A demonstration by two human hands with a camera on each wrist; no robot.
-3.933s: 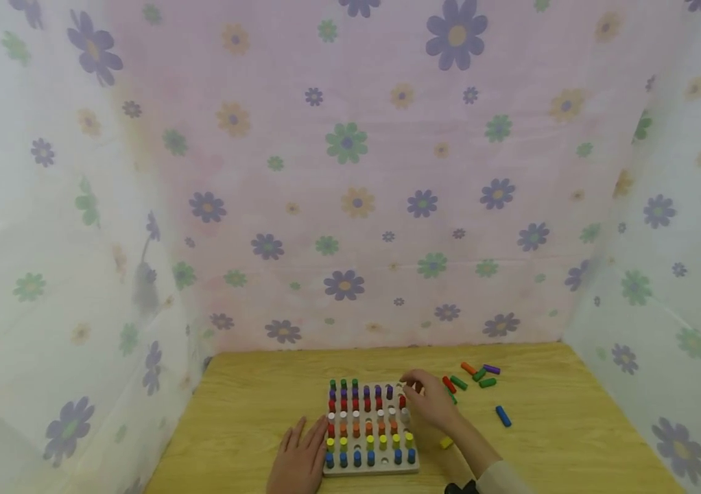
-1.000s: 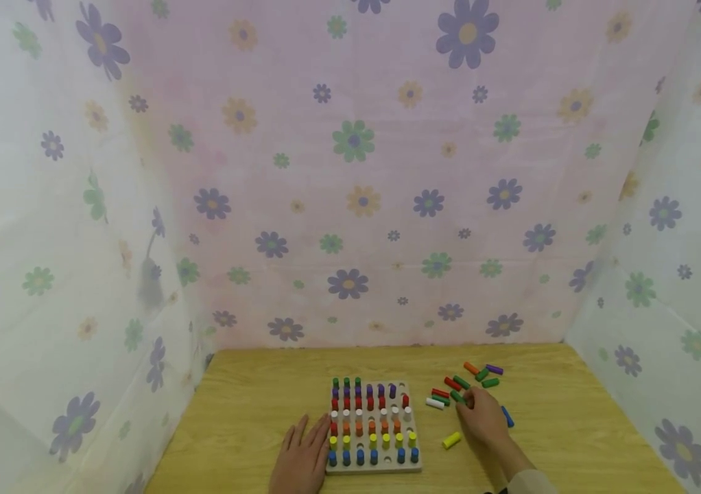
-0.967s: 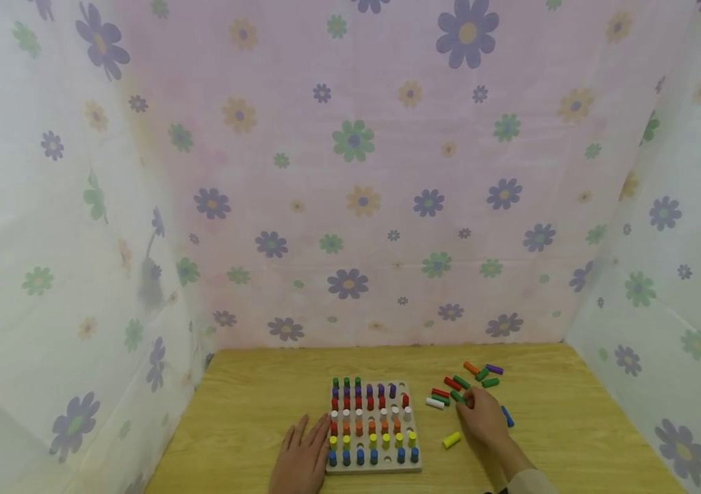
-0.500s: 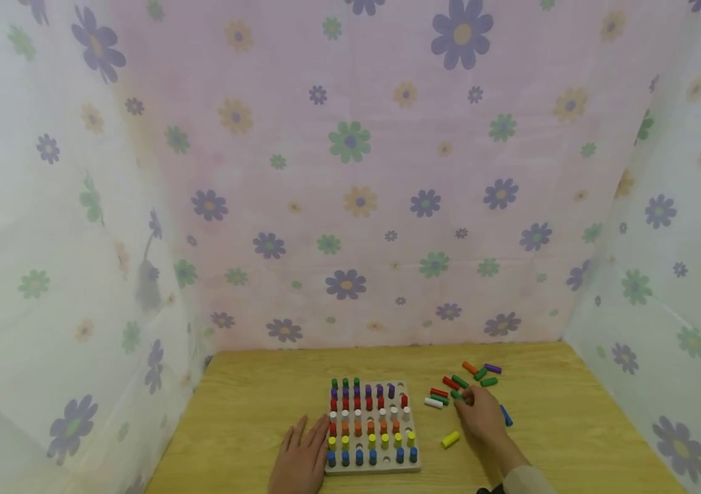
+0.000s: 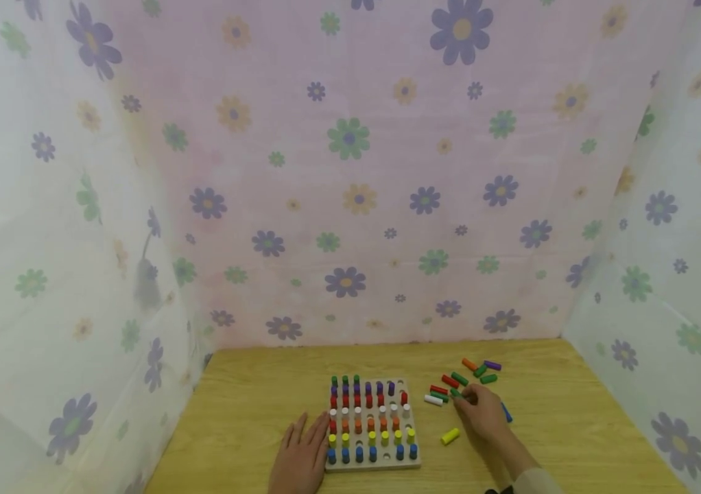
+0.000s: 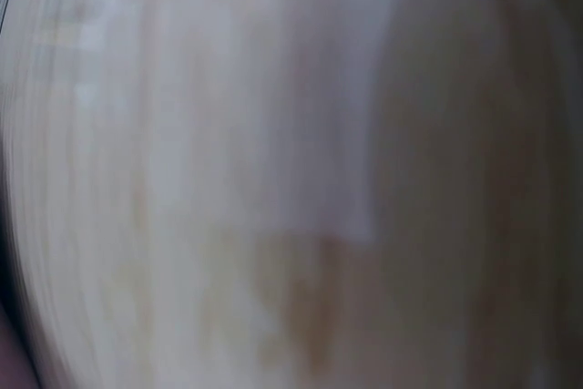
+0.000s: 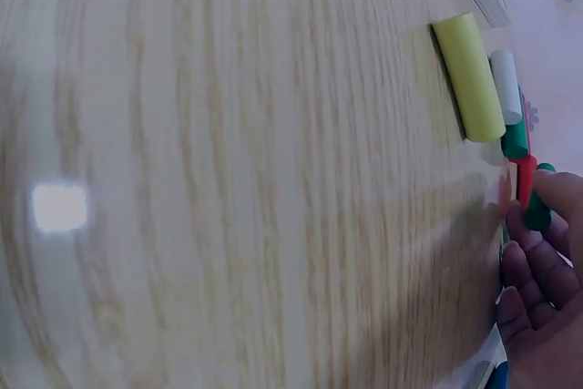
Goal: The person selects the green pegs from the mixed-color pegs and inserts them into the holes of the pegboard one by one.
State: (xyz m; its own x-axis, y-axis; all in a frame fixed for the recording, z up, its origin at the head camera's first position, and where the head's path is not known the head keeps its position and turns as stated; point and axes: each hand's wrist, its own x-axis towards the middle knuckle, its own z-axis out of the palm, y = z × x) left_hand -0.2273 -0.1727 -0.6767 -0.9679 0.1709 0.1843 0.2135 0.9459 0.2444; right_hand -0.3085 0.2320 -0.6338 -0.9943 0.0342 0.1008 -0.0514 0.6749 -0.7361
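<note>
At lower centre we see the left hand (image 5: 301,461) lying flat and open on the desk (image 5: 245,412), apparently steadying the pegboard (image 5: 370,464). Right of it, the right hand (image 5: 480,412) curls its fingertips onto a green peg (image 5: 455,393), touching among loose pegs (image 5: 474,374) beyond.

Left wrist view is fully blurred; nothing in it can be identified. The right hand (image 5: 485,416) partly covers a blue wooden peg (image 5: 506,414), and whether its fingers (image 7: 521,266) grip the small green wooden peg (image 7: 537,214) cannot be told.
</note>
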